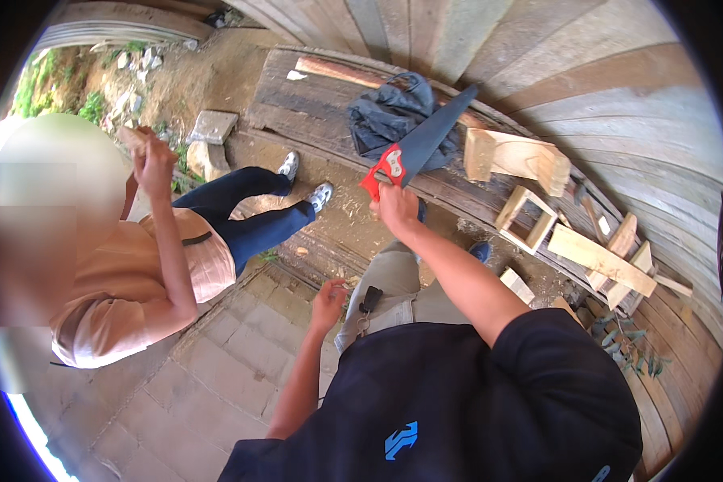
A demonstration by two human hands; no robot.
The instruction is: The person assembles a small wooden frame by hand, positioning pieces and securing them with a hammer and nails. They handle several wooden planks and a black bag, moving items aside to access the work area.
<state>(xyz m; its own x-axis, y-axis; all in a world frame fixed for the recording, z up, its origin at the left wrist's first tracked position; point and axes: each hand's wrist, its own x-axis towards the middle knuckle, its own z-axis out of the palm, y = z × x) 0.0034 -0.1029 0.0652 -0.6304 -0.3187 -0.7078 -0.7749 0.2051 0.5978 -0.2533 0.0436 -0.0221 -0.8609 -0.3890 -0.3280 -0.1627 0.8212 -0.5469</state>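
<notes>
My right hand [395, 207] is wrapped round the red handle of a hand saw [437, 135]. Its dark blade points up and to the right, over a crumpled dark cloth [377, 108] on the wooden bench [317, 108]. Whether the blade touches the cloth, I cannot tell. Beside my left thigh hangs my left hand [328, 305], its fingers loosely bent and apart, with nothing in it. Just right of the blade, a piece made of joined light boards [522, 157] rests on the bench.
An open wooden frame [526, 219] and a loose board [602, 259] lie to the right, among several offcuts. Behind the bench rises a plank wall [618, 104]. On the left, another person [145, 281] holds a small wood piece [132, 138] up. Stone blocks [213, 127] sit on the dirt.
</notes>
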